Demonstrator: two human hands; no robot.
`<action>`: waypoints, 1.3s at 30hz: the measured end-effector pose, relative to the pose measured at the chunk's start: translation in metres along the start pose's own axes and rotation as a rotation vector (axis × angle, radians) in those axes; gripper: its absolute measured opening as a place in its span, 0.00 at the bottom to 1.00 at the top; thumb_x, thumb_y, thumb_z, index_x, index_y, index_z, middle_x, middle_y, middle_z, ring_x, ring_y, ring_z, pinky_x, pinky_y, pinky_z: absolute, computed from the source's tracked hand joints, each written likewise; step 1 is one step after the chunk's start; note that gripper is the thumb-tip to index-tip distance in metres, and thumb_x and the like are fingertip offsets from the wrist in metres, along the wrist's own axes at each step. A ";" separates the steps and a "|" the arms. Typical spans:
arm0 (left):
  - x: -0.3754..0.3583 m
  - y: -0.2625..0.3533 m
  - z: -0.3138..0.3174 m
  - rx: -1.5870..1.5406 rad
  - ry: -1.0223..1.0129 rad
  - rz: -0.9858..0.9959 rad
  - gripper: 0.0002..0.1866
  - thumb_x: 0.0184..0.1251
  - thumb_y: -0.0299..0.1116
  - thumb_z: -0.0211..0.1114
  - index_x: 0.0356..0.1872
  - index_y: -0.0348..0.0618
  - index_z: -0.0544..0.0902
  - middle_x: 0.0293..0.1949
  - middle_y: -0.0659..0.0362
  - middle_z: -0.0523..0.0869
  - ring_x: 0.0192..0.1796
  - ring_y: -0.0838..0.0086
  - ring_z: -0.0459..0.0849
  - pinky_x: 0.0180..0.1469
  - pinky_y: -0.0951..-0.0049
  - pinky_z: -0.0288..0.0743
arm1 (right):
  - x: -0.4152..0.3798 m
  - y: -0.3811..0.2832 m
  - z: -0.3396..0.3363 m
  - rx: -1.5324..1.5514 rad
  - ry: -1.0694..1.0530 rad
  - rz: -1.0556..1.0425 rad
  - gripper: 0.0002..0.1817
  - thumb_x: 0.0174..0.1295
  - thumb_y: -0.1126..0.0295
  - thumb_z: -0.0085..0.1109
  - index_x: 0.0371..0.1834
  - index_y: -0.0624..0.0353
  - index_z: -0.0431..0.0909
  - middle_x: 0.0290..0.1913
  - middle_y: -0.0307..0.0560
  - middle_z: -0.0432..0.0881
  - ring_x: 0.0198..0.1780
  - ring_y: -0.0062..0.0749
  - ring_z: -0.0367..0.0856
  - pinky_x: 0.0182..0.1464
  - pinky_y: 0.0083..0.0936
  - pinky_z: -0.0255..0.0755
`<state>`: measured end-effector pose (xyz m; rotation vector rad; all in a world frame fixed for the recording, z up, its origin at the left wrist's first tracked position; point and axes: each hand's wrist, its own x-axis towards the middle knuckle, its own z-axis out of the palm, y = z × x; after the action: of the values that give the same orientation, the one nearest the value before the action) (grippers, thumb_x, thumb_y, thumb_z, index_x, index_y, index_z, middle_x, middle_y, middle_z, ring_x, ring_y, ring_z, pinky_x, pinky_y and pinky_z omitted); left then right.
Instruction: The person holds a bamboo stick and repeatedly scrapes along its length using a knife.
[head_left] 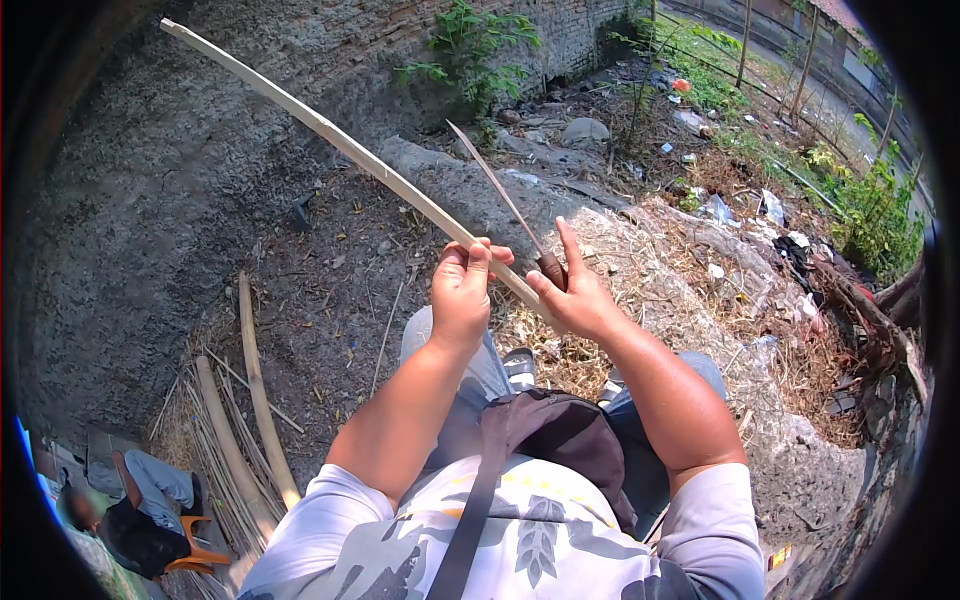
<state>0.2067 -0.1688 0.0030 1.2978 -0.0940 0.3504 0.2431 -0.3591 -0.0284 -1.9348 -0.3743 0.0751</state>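
A long, pale strip of wood or bamboo [330, 130] runs from the upper left down to my hands. My left hand [463, 293] is closed round its lower part, thumb and fingers pinching it. In my right hand [583, 297] is the brown handle of a knife [500, 190], whose narrow blade points up and to the left, with a gap between it and the strip. The right index finger is stretched out, and the thumb lies near the strip's lower end, which passes by this hand.
Long poles [255, 380] and thin sticks lie at the lower left. Beyond them a person [140, 525] sits on an orange chair [200, 548]. A rough wall [150, 200] rises at the left. Stones, dry grass and litter cover the ground ahead and right. A dark bag [565, 440] rests on my lap.
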 end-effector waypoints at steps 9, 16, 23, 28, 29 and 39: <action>0.000 -0.021 -0.007 0.066 0.046 -0.002 0.14 0.87 0.42 0.58 0.57 0.42 0.78 0.46 0.54 0.91 0.50 0.69 0.90 0.56 0.68 0.82 | 0.001 0.003 -0.007 0.027 -0.315 -0.031 0.33 0.77 0.34 0.50 0.77 0.36 0.76 0.60 0.61 0.86 0.63 0.51 0.85 0.64 0.44 0.77; 0.002 -0.032 -0.010 0.042 0.044 0.036 0.14 0.86 0.42 0.58 0.56 0.41 0.78 0.46 0.54 0.90 0.49 0.68 0.90 0.57 0.65 0.84 | -0.001 0.012 -0.004 -0.164 -0.358 0.019 0.30 0.68 0.34 0.64 0.63 0.40 0.88 0.53 0.59 0.81 0.60 0.52 0.82 0.63 0.43 0.76; 0.000 -0.023 -0.010 0.068 0.033 -0.031 0.13 0.87 0.38 0.57 0.60 0.39 0.76 0.54 0.50 0.87 0.55 0.67 0.88 0.61 0.65 0.81 | -0.003 0.010 -0.005 -0.270 -0.322 0.001 0.25 0.68 0.39 0.67 0.53 0.45 0.91 0.48 0.57 0.79 0.54 0.51 0.83 0.58 0.41 0.77; -0.020 0.008 -0.017 0.601 0.147 0.364 0.34 0.81 0.35 0.64 0.80 0.40 0.58 0.79 0.45 0.62 0.75 0.57 0.71 0.75 0.56 0.66 | -0.001 0.011 -0.010 -0.357 -0.211 -0.059 0.21 0.70 0.40 0.66 0.51 0.42 0.90 0.51 0.55 0.79 0.54 0.52 0.85 0.56 0.44 0.79; -0.028 0.028 -0.024 0.798 0.126 0.440 0.42 0.77 0.34 0.68 0.83 0.40 0.52 0.82 0.45 0.54 0.78 0.54 0.66 0.77 0.53 0.61 | -0.002 0.012 -0.012 -0.409 -0.178 -0.086 0.20 0.70 0.41 0.66 0.51 0.42 0.90 0.51 0.55 0.79 0.53 0.52 0.86 0.55 0.45 0.80; -0.021 0.034 -0.174 1.809 0.068 0.365 0.49 0.61 0.45 0.77 0.80 0.44 0.61 0.80 0.44 0.61 0.82 0.43 0.58 0.80 0.38 0.52 | -0.001 -0.001 -0.039 -0.883 -0.323 0.022 0.17 0.73 0.44 0.62 0.53 0.35 0.91 0.56 0.56 0.79 0.55 0.55 0.88 0.57 0.47 0.84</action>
<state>0.1546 0.0009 -0.0190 3.0644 0.0920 0.8689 0.2504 -0.3941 -0.0129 -2.8089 -0.6770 0.2755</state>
